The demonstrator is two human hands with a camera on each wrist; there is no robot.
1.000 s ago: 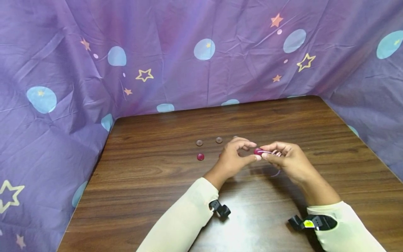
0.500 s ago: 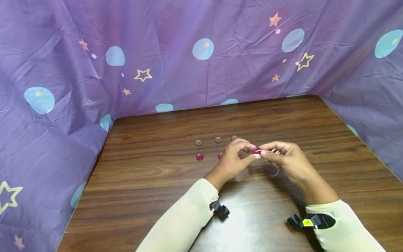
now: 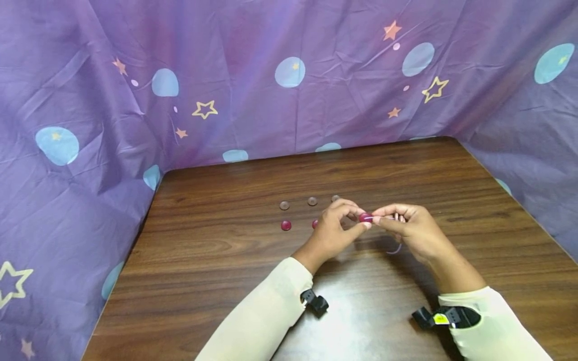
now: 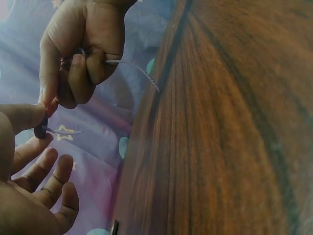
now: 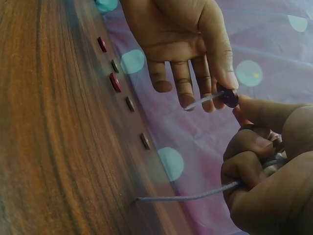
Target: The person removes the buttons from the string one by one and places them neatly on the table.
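Observation:
In the head view, my left hand [image 3: 333,226] pinches a dark red button [image 3: 365,217] between thumb and forefinger, held up over the table. The right hand [image 3: 417,231] meets it from the right, its thumb and forefinger at the button's edge. A lilac cord [image 3: 394,250] is gathered in the right hand's curled fingers, with a loose length hanging below. From the far face of the button [image 5: 228,97], a short cord end [image 5: 203,101] sticks out in the right wrist view. The left hand's other fingers [image 4: 61,171] are spread, away from the button.
On the wooden table [image 3: 203,281] lie two more red buttons, one [image 3: 286,225] in full sight and one [image 3: 315,224] partly behind the left hand. Several brown buttons [image 3: 312,201] form a row behind them. A purple patterned cloth [image 3: 253,75] hangs around the table's back and sides.
The held button has shifted slightly left, closer into the left fingers. A second red button and a third brown one show more beside the left hand. Both hands keep their holds.

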